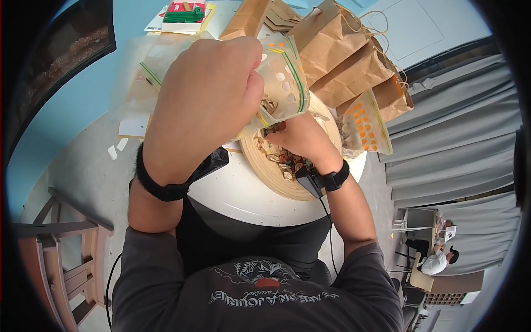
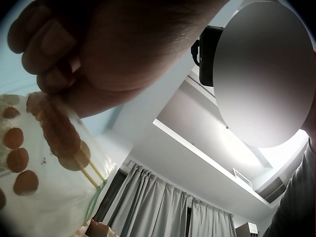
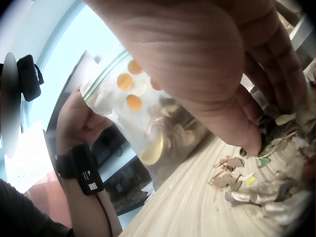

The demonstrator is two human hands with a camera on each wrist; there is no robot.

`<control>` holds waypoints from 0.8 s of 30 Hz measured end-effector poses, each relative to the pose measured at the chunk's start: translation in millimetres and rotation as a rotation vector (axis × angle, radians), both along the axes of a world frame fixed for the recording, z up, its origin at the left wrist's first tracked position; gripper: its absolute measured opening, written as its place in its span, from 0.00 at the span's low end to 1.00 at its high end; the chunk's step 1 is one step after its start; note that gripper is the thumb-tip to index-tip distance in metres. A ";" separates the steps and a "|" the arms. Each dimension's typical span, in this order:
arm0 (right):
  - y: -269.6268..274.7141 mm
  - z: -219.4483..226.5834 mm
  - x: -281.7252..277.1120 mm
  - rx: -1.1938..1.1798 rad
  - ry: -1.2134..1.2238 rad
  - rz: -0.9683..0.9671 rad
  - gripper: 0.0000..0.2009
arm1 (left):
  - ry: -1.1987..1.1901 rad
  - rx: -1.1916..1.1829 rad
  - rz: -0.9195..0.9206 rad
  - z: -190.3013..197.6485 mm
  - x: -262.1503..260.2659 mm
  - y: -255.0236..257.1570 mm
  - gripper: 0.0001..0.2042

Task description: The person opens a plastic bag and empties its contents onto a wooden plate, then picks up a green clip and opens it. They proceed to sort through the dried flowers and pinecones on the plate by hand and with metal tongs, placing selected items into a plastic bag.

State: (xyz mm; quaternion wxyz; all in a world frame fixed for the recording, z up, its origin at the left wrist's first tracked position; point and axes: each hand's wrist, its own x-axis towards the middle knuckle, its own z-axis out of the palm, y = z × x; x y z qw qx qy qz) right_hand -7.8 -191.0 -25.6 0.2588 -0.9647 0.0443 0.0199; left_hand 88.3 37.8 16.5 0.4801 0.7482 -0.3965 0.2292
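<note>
The left hand (image 1: 213,91) holds up the bag (image 3: 148,116) with fingers pinching its film near the top; the bag hangs beside the tray (image 1: 260,174) and has flakes (image 1: 287,160) inside. The fingers and thumb of the right hand (image 1: 304,138) bend round a clump of flakes on the tray.

The likeliest trouble is spilling: the flakes look light and brittle, so a loose pinch could shed pieces over the rim onto the table (image 1: 238,193), and a hard one could crush them. The film looks limp, so with one hand holding it the mouth may fold in and block a handful; how wide it gapes I cannot tell. Should the left pinch slip, the bag could tip.
</note>
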 end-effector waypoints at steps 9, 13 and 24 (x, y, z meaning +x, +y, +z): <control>-5.7 -9.4 2.9 -0.032 -0.134 0.066 0.23 | -0.001 0.022 -0.005 -0.9 -0.7 5.6 0.04; -6.1 -9.5 2.9 -0.064 -0.110 0.053 0.23 | 0.012 0.019 -0.011 -1.1 -2.0 6.1 0.05; -11.1 -6.0 -7.6 -0.040 -0.117 -0.013 0.19 | -0.005 0.016 -0.031 -2.7 -0.5 0.5 0.04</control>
